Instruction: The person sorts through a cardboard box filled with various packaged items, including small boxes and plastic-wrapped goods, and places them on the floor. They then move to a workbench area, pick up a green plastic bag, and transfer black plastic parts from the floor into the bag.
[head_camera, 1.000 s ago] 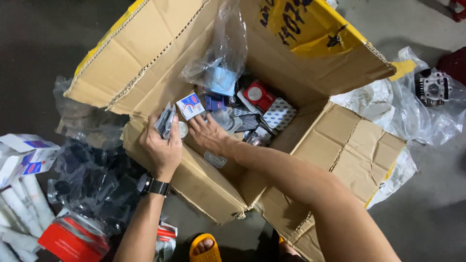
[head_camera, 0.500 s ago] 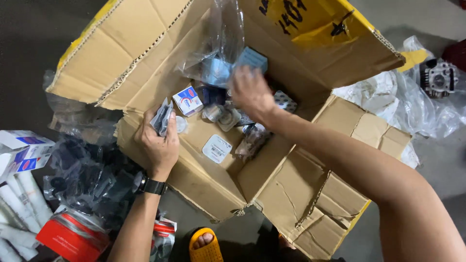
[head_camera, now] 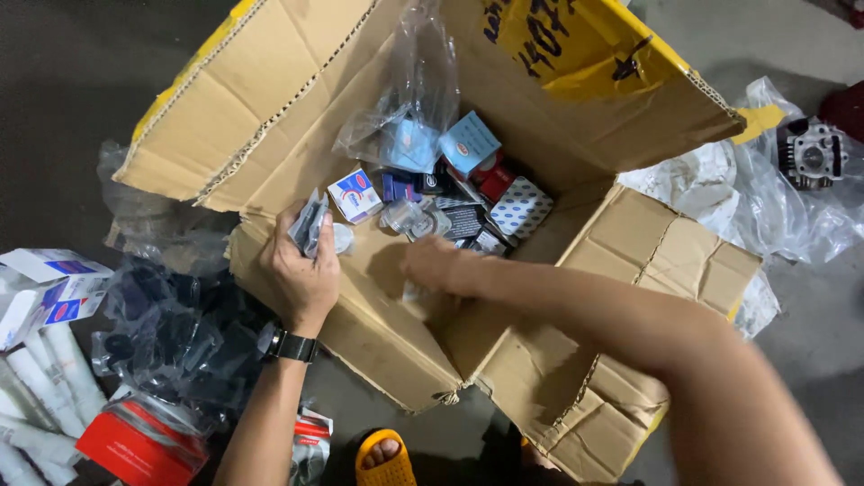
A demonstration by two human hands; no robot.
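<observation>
Fingers of left hand (head_camera: pixel 301 270) grip plastic packets (head_camera: pixel 309 225); right hand (head_camera: pixel 436 265), blurred, fingers unclear, reaches into box (head_camera: pixel 270 117) during sorting.

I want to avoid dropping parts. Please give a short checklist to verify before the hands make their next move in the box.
1. Left hand grips small plastic packets: ok.
2. Right hand contents: cannot tell, blurred.
3. Cardboard box open, flaps spread: ok.
4. Small boxes inside visible and reachable: ok.
5. Clear plastic bag hangs over some contents: not ok.
</observation>
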